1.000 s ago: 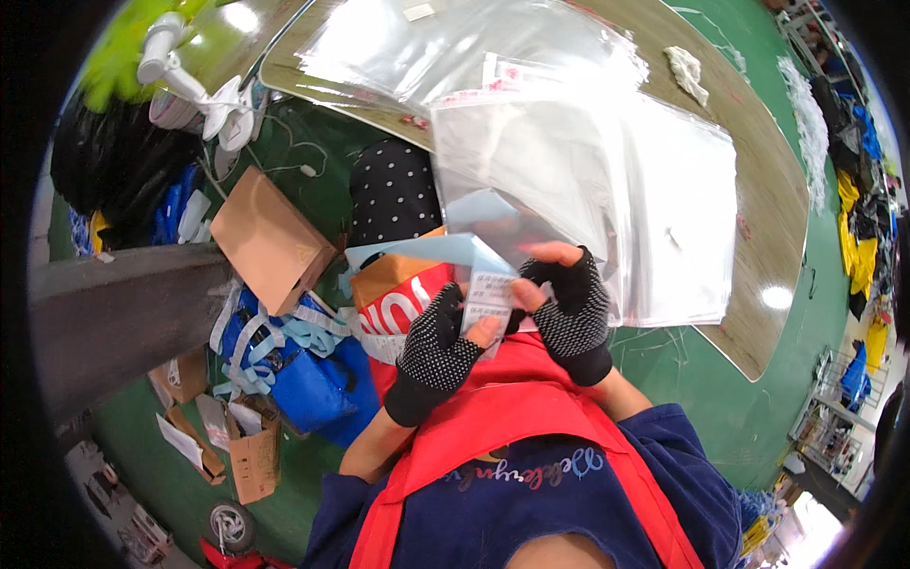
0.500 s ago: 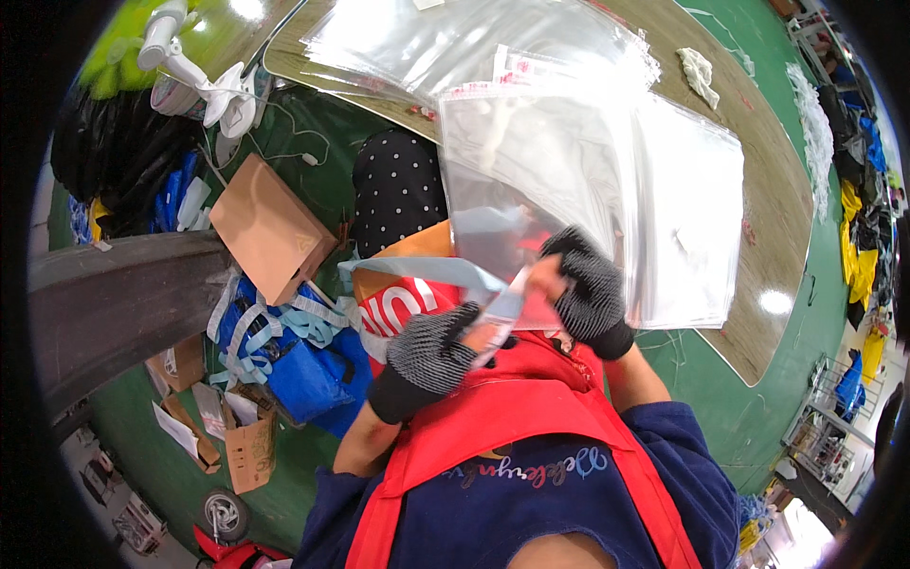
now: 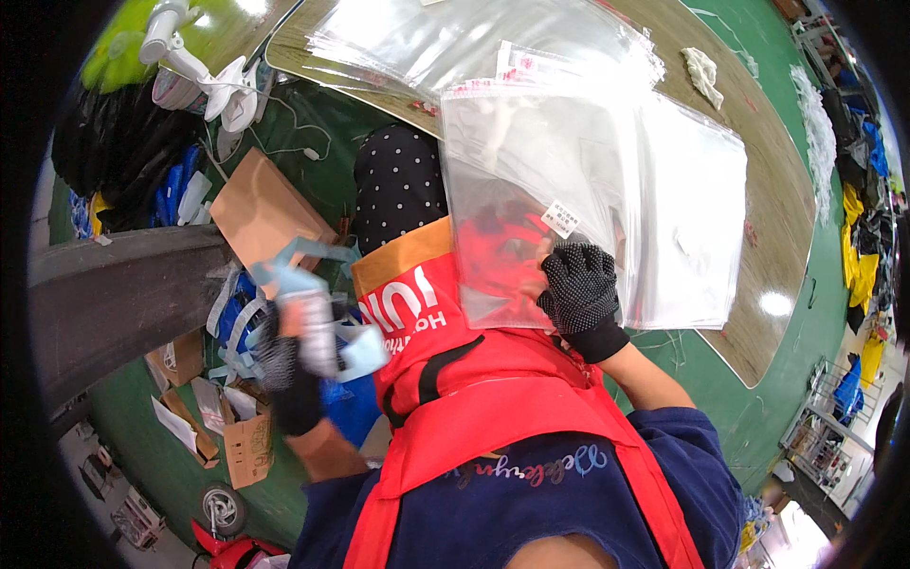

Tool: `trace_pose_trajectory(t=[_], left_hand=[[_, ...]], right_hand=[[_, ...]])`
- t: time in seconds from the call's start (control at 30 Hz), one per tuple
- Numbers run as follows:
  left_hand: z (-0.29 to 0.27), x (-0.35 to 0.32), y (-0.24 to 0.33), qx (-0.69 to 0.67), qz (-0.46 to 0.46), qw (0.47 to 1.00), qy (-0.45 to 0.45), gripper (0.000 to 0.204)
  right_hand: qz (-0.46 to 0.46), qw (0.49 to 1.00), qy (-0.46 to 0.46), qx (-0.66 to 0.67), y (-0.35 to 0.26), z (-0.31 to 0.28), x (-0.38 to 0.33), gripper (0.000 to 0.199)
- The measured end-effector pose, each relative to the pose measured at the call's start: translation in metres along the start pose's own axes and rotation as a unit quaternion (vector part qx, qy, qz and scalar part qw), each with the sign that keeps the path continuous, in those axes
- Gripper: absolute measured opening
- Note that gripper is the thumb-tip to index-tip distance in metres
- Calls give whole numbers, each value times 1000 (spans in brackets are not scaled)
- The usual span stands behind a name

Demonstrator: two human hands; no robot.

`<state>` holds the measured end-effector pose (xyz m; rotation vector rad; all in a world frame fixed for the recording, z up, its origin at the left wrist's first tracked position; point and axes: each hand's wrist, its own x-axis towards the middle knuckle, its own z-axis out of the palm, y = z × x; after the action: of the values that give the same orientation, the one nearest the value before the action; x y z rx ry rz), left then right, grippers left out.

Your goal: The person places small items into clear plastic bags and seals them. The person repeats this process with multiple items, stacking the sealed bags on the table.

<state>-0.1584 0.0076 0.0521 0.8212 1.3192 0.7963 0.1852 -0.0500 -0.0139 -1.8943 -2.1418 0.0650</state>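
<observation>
My left hand (image 3: 287, 370), in a black-and-grey dotted glove and smeared by motion, is out at the left. It grips a light blue label strip (image 3: 362, 353) that loops and trails about the fingers. Bare fingertips stick out of the dotted glove on my right hand (image 3: 580, 292), which is closed over the lower part of a clear plastic bag (image 3: 493, 190). At those fingertips is a small white printed label (image 3: 561, 219), lying over the bag. The bag rests partly on the table and partly over my red apron (image 3: 427, 313), which shows through it.
More clear bags (image 3: 697, 209) lie stacked on the wood-patterned table (image 3: 773, 237), beside a crumpled white cloth (image 3: 702, 78). Left of me are a brown cardboard box (image 3: 265, 209), a dark beam (image 3: 133, 275), blue bags with light blue strips, and a white fan (image 3: 227, 90).
My left hand has swung left, away from the right hand, taking the label strip along. My right hand has turned over the bag, and a white label now shows at its fingertips.
</observation>
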Motion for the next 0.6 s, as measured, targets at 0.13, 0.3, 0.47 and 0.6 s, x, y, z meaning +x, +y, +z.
trace_pose_trajectory(t=[0.13,0.3,0.47,0.6], left_hand=[[108,13,-3,-100,-46,993,-44,34],[115,15,-5,-92,-14,994,-51,33],[107,20,-16,-102,-52,990,-78,33],[134,16,-27,-133,-50,978,-152,32]], right_hand=[[22,999,28,-8,4,8,-5,22],[69,998,-10,6,-12,-5,-4,23],[76,993,23,83,-8,0,-7,13],[119,967,95,206,-6,-12,-14,10]])
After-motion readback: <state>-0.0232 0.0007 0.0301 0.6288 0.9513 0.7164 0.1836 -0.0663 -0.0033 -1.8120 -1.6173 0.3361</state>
